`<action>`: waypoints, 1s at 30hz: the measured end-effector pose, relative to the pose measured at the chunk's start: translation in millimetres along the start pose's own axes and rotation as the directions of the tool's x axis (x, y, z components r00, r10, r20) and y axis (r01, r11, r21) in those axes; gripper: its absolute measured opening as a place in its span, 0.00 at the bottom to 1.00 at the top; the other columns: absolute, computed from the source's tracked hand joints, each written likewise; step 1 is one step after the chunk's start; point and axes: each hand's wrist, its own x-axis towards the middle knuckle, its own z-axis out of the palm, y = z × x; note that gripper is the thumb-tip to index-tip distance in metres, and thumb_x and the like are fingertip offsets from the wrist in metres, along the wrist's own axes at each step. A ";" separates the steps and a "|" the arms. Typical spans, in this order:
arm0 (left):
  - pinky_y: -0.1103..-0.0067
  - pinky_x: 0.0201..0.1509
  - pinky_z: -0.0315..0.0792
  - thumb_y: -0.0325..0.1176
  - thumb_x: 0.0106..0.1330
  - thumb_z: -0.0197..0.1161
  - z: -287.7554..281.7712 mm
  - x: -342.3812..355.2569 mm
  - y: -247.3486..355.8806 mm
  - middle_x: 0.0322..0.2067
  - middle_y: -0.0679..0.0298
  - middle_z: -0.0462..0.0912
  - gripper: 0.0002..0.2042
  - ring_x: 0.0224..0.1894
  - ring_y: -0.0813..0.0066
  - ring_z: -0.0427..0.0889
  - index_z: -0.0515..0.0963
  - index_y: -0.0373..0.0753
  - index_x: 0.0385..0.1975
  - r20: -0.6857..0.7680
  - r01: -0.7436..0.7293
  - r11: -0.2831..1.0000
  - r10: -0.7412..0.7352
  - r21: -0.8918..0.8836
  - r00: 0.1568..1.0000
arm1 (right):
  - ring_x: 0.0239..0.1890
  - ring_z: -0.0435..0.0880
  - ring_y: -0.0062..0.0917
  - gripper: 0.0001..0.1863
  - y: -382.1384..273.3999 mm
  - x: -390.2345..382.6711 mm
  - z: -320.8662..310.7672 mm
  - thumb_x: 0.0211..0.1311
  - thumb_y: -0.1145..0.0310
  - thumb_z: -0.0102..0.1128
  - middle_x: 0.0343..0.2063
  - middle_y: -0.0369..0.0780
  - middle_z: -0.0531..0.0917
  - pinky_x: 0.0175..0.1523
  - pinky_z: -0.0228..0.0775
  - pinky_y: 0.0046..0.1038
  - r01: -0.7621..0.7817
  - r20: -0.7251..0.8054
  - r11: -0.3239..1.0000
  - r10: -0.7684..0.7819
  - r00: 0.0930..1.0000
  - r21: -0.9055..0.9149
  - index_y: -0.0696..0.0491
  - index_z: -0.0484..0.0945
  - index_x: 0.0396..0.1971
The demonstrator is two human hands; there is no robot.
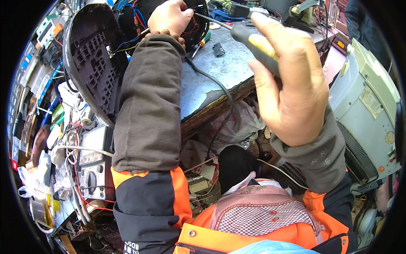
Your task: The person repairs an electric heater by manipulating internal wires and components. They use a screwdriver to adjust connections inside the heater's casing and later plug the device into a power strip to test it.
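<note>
In my right hand (292, 80) is a screwdriver (263, 46) with a grey and yellow handle, gripped between thumb and fingers. Its thin metal shaft points left, and the tip ends close to my left hand (171, 17). That hand is bent over an open black housing (199, 27) with red and blue wires inside. Its fingers are curled at the housing; what they pinch, if anything, is hidden. Beside my left forearm a black ribbed plastic shell (93, 63) stands on edge. A green-handled screwdriver (206, 39) and a small black part (218, 49) lie on the bench.
A black cable (211, 78) runs from the housing over the edge of the worn metal-topped bench (203, 95). An analog multimeter (95, 178) sits at left among tangled wires and clutter. A large pale grey machine (368, 110) stands at right. Tools (241, 9) crowd the far side.
</note>
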 end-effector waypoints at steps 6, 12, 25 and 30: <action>0.67 0.53 0.83 0.49 0.67 0.73 2.3 -0.1 -1.9 0.42 0.58 0.93 0.16 0.46 0.58 0.92 0.90 0.45 0.46 -0.006 -0.016 1.000 0.016 -0.004 1.000 | 0.57 0.86 0.36 0.28 2.6 4.4 -9.2 0.69 0.78 0.69 0.57 0.48 0.85 0.61 0.79 0.32 -0.015 0.028 0.998 0.017 0.999 -0.057 0.62 0.75 0.68; 0.67 0.52 0.83 0.49 0.66 0.73 -2.0 0.3 0.6 0.42 0.58 0.93 0.16 0.45 0.58 0.92 0.90 0.46 0.46 0.003 0.000 1.000 0.000 0.012 1.000 | 0.57 0.87 0.39 0.29 0.5 8.5 -6.0 0.69 0.74 0.73 0.59 0.51 0.84 0.62 0.78 0.30 -0.018 -0.041 1.000 0.017 0.999 -0.023 0.61 0.75 0.68; 0.61 0.52 0.82 0.41 0.62 0.72 -9.5 -5.5 7.5 0.37 0.50 0.89 0.12 0.44 0.49 0.89 0.87 0.37 0.34 -0.066 -0.045 0.997 0.041 -0.055 0.997 | 0.55 0.88 0.36 0.34 -4.3 2.4 -1.8 0.69 0.78 0.69 0.54 0.48 0.85 0.60 0.79 0.29 -0.149 -0.035 0.987 0.151 0.988 0.062 0.59 0.68 0.74; 0.61 0.53 0.82 0.41 0.62 0.72 -6.6 -4.9 10.3 0.38 0.50 0.90 0.12 0.44 0.49 0.89 0.88 0.37 0.34 -0.066 -0.057 0.996 0.053 -0.068 0.996 | 0.44 0.92 0.43 0.36 10.6 3.7 4.9 0.68 0.65 0.75 0.51 0.57 0.86 0.50 0.84 0.36 0.103 -0.118 0.981 -0.123 0.985 -0.162 0.67 0.70 0.69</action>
